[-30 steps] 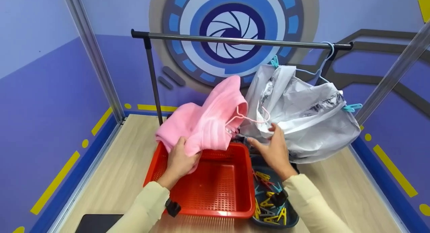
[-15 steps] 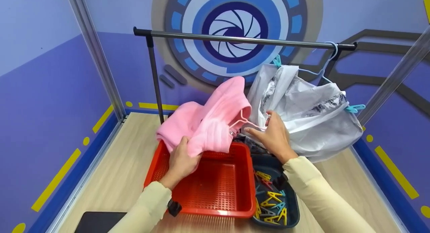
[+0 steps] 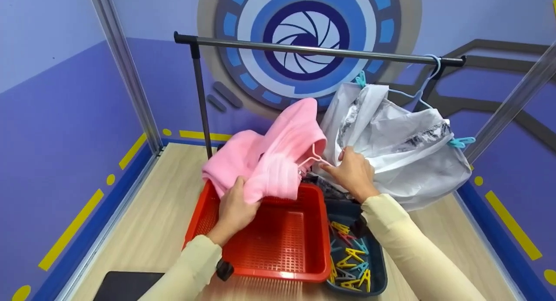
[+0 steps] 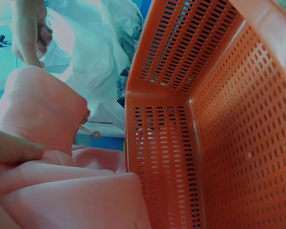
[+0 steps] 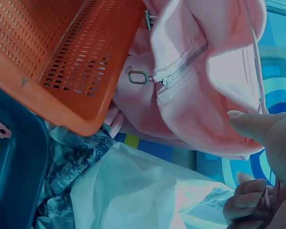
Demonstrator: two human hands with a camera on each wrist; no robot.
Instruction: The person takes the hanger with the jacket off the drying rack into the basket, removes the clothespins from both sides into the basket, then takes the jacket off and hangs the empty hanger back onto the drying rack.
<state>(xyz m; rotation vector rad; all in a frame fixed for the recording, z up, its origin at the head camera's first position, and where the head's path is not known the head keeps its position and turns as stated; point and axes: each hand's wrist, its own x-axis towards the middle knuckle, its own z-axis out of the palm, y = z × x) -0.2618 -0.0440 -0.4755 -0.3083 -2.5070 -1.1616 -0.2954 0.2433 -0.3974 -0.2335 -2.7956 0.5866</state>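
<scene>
A pink zip-up top (image 3: pixel 278 149) is bunched above the red basket (image 3: pixel 325 231). My left hand (image 3: pixel 236 207) grips its lower front; in the left wrist view the thumb (image 4: pixel 19 148) presses on the cloth. A pink clothes hanger (image 3: pixel 321 160) sticks out of the neck opening, the rest of it hidden inside. My right hand (image 3: pixel 354 170) holds the hanger's hook end. In the right wrist view its fingers (image 5: pixel 248 202) are curled around the hook, near the top's zip pull (image 5: pixel 138 77).
A thin whitish covering (image 3: pixel 417 162) hangs at right from a blue hanger (image 3: pixel 428 81), with turquoise pegs (image 3: pixel 461 142) clipped on. The rail (image 3: pixel 304 49) runs behind. A dark tub (image 3: pixel 382 270) of several clothes pegs (image 3: pixel 347 257) stands beside the basket. A black flat object (image 3: pixel 128 286) lies front left.
My right hand has moved left and closed its fingers on the hanger's hook, which it was reaching toward. The left hand keeps its hold on the pink top, almost still.
</scene>
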